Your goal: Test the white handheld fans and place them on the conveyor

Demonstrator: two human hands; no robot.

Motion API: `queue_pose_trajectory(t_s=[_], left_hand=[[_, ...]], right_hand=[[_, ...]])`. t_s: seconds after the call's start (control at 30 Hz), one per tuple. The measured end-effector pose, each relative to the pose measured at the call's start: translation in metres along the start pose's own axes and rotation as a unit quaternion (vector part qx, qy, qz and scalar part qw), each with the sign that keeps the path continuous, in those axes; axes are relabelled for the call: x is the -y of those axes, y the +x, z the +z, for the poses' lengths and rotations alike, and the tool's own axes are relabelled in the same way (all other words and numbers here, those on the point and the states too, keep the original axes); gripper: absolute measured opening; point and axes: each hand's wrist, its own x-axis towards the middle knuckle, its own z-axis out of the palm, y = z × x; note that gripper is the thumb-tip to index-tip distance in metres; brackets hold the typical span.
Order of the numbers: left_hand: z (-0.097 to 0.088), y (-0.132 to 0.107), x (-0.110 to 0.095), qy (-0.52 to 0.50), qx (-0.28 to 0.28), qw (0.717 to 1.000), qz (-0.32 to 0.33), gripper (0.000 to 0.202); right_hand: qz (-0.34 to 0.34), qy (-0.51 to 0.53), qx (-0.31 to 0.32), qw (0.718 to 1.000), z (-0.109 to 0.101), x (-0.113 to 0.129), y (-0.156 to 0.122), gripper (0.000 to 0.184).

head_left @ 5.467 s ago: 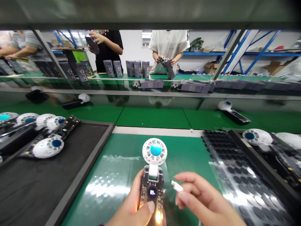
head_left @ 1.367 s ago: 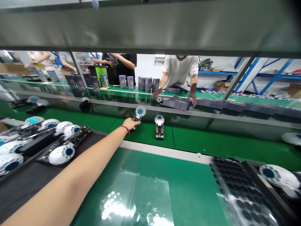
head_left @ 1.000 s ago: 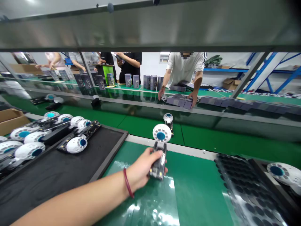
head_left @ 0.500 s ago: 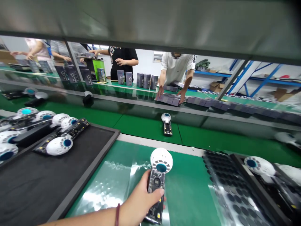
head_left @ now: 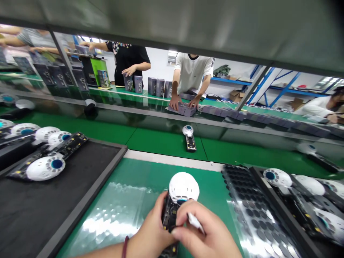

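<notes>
My left hand (head_left: 152,227), a dark red band at its wrist, is closed around a handheld device with a white round head (head_left: 184,184) and a black circuit-board body. The head has grey vents and a blue disc, which is partly covered by my right hand. My right hand (head_left: 206,229) is pinched over the front of the board, just under the head. From between its fingers sticks a small white pointed thing (head_left: 195,223), whose kind I cannot make out. The fingertips hide the spot they meet on the device.
On the left, a black tray (head_left: 88,179) carries several similar devices. Sheets of black round stickers (head_left: 258,218) lie to the right, beside another loaded tray (head_left: 268,179). Another device (head_left: 189,138) lies on the green conveyor ahead. Across it, co-workers handle boxes (head_left: 185,108).
My right hand has come into view and pinches at the device's board. The device's head has tipped, showing more of its white top. The whole view has shifted slightly right.
</notes>
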Motion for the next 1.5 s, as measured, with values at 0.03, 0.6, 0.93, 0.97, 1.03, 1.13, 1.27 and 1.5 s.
queue_pose_trajectory(t_s=[0.03, 0.6, 0.93, 0.97, 1.03, 1.13, 1.27, 1.5], left_hand=[[0.000, 0.000, 0.000, 0.005, 0.011, 1.000, 0.007, 0.061], [0.001, -0.003, -0.005, -0.003, 0.050, 0.997, -0.058, 0.067], [0.006, -0.003, -0.009, 0.027, -0.026, 0.998, -0.042, 0.060], [0.005, -0.003, -0.008, 0.030, -0.014, 0.999, -0.042, 0.060], [0.004, -0.003, -0.007, 0.034, 0.001, 0.999, -0.040, 0.060], [0.005, -0.002, -0.008, 0.035, -0.016, 0.999, -0.034, 0.059], [0.008, -0.002, -0.013, 0.021, -0.019, 0.998, -0.050, 0.057], [0.011, -0.003, -0.023, 0.024, -0.019, 0.998, -0.061, 0.050]], right_hand=[[0.003, 0.032, -0.045, 0.998, 0.000, 0.001, 0.006, 0.014], [0.037, -0.068, -0.077, 0.994, -0.001, -0.033, 0.004, 0.017], [-0.016, -0.123, -0.055, 0.991, 0.003, -0.039, 0.003, 0.034], [-0.017, -0.129, -0.053, 0.990, 0.003, -0.039, 0.003, 0.034], [-0.023, -0.140, -0.049, 0.989, 0.003, -0.040, 0.003, 0.032], [-0.041, -0.165, -0.046, 0.984, 0.003, -0.040, 0.005, 0.030], [-0.068, -0.181, -0.048, 0.980, 0.003, -0.041, 0.006, 0.039], [-0.096, -0.258, -0.075, 0.959, 0.006, -0.041, 0.006, 0.043]])
